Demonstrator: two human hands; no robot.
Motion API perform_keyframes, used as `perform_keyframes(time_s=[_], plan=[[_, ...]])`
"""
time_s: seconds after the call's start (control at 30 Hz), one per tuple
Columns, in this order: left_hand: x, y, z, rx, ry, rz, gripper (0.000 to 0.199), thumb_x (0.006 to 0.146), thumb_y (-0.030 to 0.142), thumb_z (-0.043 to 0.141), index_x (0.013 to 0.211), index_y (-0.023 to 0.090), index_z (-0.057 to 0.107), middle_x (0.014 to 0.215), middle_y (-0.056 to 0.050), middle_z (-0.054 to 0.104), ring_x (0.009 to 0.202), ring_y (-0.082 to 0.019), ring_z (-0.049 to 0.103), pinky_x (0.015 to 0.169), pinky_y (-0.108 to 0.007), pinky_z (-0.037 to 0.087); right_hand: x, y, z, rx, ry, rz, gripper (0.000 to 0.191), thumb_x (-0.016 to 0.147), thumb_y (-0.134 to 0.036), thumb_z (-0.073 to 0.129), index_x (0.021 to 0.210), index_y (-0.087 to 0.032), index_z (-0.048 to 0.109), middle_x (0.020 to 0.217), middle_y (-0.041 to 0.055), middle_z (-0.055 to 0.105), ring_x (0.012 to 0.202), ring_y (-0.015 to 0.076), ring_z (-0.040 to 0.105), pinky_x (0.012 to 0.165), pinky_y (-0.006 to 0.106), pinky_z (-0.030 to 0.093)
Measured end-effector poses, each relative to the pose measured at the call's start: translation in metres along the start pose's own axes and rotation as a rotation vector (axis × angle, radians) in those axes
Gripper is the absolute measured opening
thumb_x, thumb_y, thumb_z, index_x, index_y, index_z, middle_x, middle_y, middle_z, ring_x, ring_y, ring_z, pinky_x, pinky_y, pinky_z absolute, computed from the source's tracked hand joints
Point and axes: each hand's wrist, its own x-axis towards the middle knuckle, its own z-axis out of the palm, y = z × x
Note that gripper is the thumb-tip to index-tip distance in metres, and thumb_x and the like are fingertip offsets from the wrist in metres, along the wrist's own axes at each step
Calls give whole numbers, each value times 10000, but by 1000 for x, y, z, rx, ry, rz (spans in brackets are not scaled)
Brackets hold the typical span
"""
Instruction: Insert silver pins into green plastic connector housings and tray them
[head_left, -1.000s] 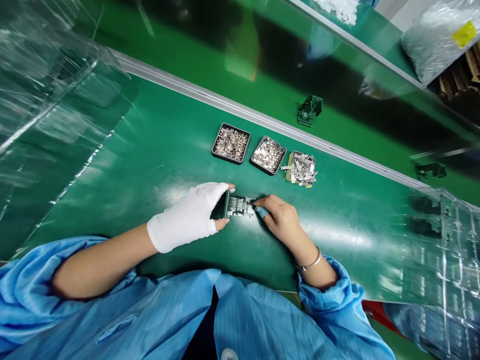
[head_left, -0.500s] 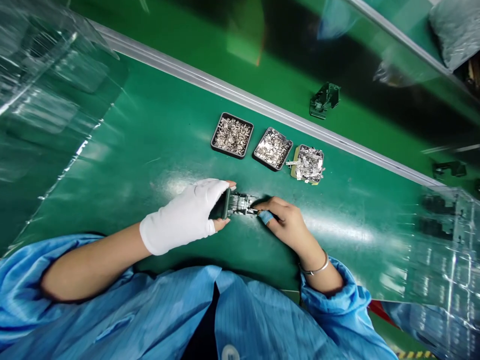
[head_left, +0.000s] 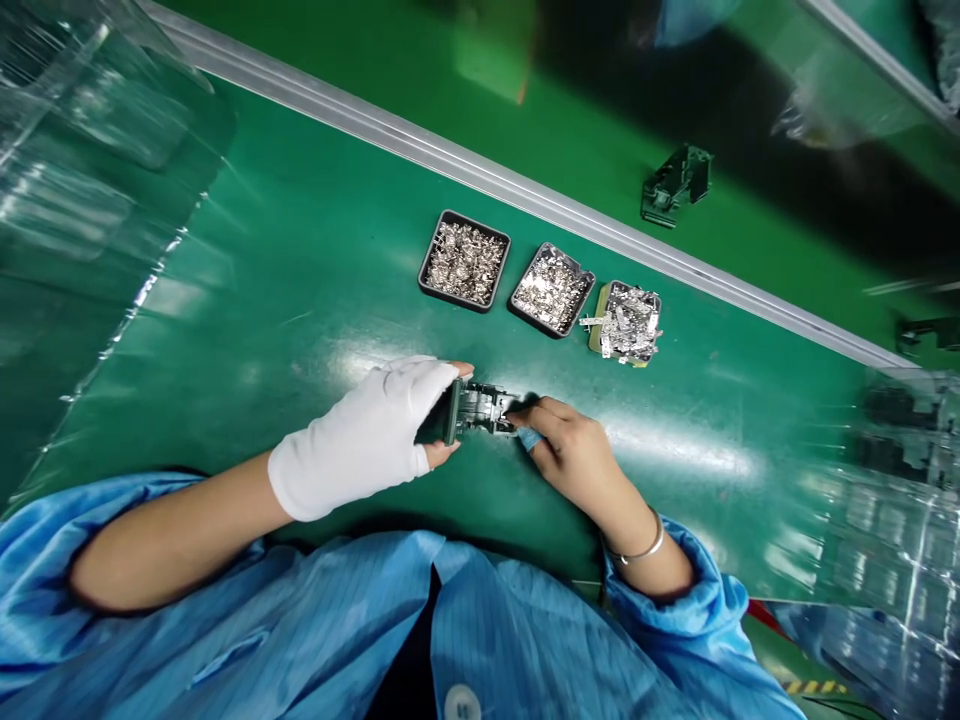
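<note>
My left hand (head_left: 375,430), in a white glove with bare fingertips, is closed around the left end of a dark green plastic housing (head_left: 480,408) with metal pieces inside. It holds the housing just over the green table, thumb on the near side and fingers on the far side. At the housing's right end, my right hand (head_left: 568,445) has thumb and index finger pinched together. Blue tape wraps a fingertip, and a bangle circles the wrist. Whatever small thing lies in that pinch is hidden by the fingers.
Beyond the hands stand two black trays of small metal parts, the left tray (head_left: 421,285) and the middle tray (head_left: 513,305). A third tray (head_left: 596,340) holds flat metal strips. Past the metal rail (head_left: 375,135) lies another green housing (head_left: 677,186). Clear plastic trays flank both sides.
The view has shifted slightly. My left hand keeps its hold on the housing; my right fingers remain pinched at its right end, the hand slightly turned.
</note>
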Motion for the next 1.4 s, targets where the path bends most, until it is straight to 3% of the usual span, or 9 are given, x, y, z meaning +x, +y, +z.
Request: perform_keyframes(time_s=[0.57,0.67,0.8,0.9,1.0,1.1,1.23,1.3,1.4], plan=[[-1,1,-1,-38,-14,-30,585,770,296,618,1315,157,457,1287,-135,563,1197,-321,540,1025,-447,456,-1,-6,3,-38,-40,68,356,795,-55,489,1085,-203,631,894,49,664,771,201,639,627,287,484],[-2,2,-1,-41,10,-30,541,771,292,614,1277,169,469,1264,-129,578,1189,-314,547,1028,-457,457,-1,0,0,51,73,40,288,832,-103,500,1049,-215,653,919,55,671,851,199,638,726,307,505],[-3,6,-1,-87,178,77,444,809,277,594,1224,192,459,1285,-125,564,1207,-287,540,1053,-467,453,2,3,-4,129,351,-6,161,894,-252,542,980,-218,674,1121,89,657,1067,231,591,959,428,441],[-5,7,-1,-110,242,163,406,843,284,572,1218,228,427,1328,-126,533,1229,-277,529,1041,-471,472,5,-4,-2,260,357,4,141,910,-303,550,934,-206,649,1055,80,681,1009,203,629,1044,462,379],[-7,5,2,-107,223,196,588,814,426,607,1316,240,364,1410,-147,457,1267,-329,490,1037,-514,471,5,-15,2,306,376,14,130,909,-320,551,887,-205,606,976,60,686,945,171,646,1082,448,353],[-6,-1,10,-76,204,174,745,794,515,603,1415,251,288,1442,-144,428,1278,-360,475,1039,-529,466,0,-27,7,93,377,-121,104,897,-295,554,947,-217,600,1019,53,690,1009,176,618,1157,479,225],[1,-2,16,-24,173,146,608,825,470,552,1365,233,406,1324,-109,556,1200,-341,549,1011,-481,495,-4,-26,4,-80,264,-375,181,876,-294,584,1046,-240,616,1088,31,690,1088,183,585,1186,470,153],[4,0,15,-16,162,142,561,817,457,553,1307,195,478,1268,-127,593,1156,-340,580,989,-475,509,-5,-6,-8,-41,377,-236,181,910,-293,521,1050,-251,627,1074,34,690,1063,176,597,1144,450,264],[5,5,11,-3,159,137,528,809,414,551,1277,175,510,1246,-152,603,1131,-337,595,974,-481,512,-8,49,-35,49,769,280,280,929,-237,380,1022,-203,642,1034,84,675,989,191,610,932,386,467]])
